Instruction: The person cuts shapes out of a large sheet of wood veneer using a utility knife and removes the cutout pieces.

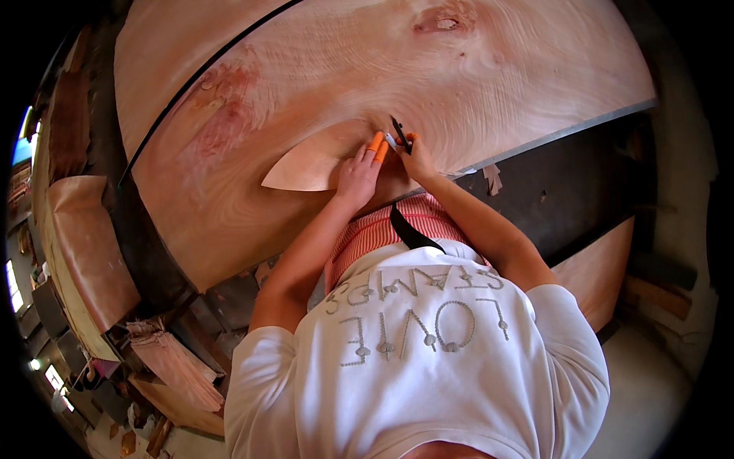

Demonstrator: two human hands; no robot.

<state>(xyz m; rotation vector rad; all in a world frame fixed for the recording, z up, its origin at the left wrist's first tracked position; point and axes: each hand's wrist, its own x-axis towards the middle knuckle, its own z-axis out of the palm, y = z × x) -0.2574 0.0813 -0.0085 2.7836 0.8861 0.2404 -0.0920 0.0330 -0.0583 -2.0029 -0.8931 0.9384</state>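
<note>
A large sheet of reddish wood veneer (pixel 321 76) with swirling grain and darker knots lies before me. On it rests a smaller, paler pointed piece of veneer (pixel 302 164). My left hand (pixel 359 174) presses down at the right end of this piece, fingers stretched out, with orange covers on two fingertips. Close beside it, my right hand (pixel 418 159) grips a slim black tool (pixel 399 131), possibly a knife; its working tip is too small to make out. An orange cover also shows on a right finger. Something small and whitish (pixel 391 141) sits between the two hands.
A thin black strip (pixel 202 69) curves across the veneer at left. Dark table surface (pixel 566 183) shows beyond the sheet's right edge, with torn veneer scraps (pixel 492 177). More veneer sheets (pixel 95 245) and a bundle of strips (pixel 174 363) lie at left; another sheet (pixel 596 268) leans at right.
</note>
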